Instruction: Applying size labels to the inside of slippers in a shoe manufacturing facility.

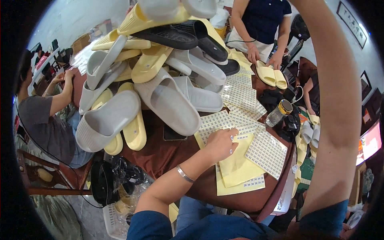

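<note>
My left hand (222, 145), with a silver bangle at the wrist, rests on a mostly peeled yellow sticker sheet (239, 162). Its fingers are curled together, and what they pinch, if anything, is hidden. Small round white stickers cling to the back of that hand. Beside it lie a full sheet of printed stickers (267, 153) and, underneath, another partly used sheet (240, 188). My right forearm (334, 108) reaches up past the top edge, so the right hand is out of sight. Ahead and left rises a pile of slides, among them a grey slide (168, 106).
More sticker sheets (239, 94) spread toward the back of the brown-covered table (160, 156). A glass jar (279, 113) stands at the right. Across the table, a person handles yellow slides (272, 76). Another person (52, 108) sits left. Below is a white basket (114, 222).
</note>
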A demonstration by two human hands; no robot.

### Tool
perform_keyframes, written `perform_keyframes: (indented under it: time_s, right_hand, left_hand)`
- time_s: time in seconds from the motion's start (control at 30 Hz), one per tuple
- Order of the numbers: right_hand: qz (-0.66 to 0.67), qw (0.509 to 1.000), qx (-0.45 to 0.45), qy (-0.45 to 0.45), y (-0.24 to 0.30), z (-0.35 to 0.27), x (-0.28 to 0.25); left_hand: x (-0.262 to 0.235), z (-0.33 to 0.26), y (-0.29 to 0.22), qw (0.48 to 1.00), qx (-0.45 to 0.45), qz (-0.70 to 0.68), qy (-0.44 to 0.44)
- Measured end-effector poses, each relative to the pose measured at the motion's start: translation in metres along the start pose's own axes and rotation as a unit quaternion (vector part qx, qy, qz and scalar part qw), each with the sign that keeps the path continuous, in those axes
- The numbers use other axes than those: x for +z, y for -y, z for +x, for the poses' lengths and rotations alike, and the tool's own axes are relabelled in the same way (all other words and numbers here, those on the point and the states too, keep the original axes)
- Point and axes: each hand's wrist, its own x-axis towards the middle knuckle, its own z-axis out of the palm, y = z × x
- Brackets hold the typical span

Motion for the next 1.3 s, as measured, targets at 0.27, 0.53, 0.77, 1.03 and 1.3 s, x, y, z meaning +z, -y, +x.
perform_keyframes:
  time_s: [0.27,0.53,0.77,1.03,1.3]
  right_hand:
    - [-0.082,0.992,-0.054,0.075,0.018,-0.190,0.006]
    - [-0.141,0.927,0.341,0.071,-0.028,-0.454,-0.068]
    - [-0.207,0.683,0.622,0.323,-0.005,-0.660,-0.095]
    - [-0.075,0.598,0.697,0.389,0.063,-0.805,-0.047]
    - [-0.055,0.549,0.797,0.246,0.085,-0.824,0.015]
  left_hand:
    - [0.006,-0.003,0.011,1.000,0.020,-0.014,-0.020]
    - [0.019,0.015,0.032,0.997,0.070,-0.002,-0.027]
    - [0.009,0.020,0.039,0.997,0.026,-0.058,0.035]
    - [0.007,0.018,0.024,0.992,-0.047,-0.097,0.069]
    - [0.001,0.019,0.026,0.991,-0.070,-0.094,0.062]
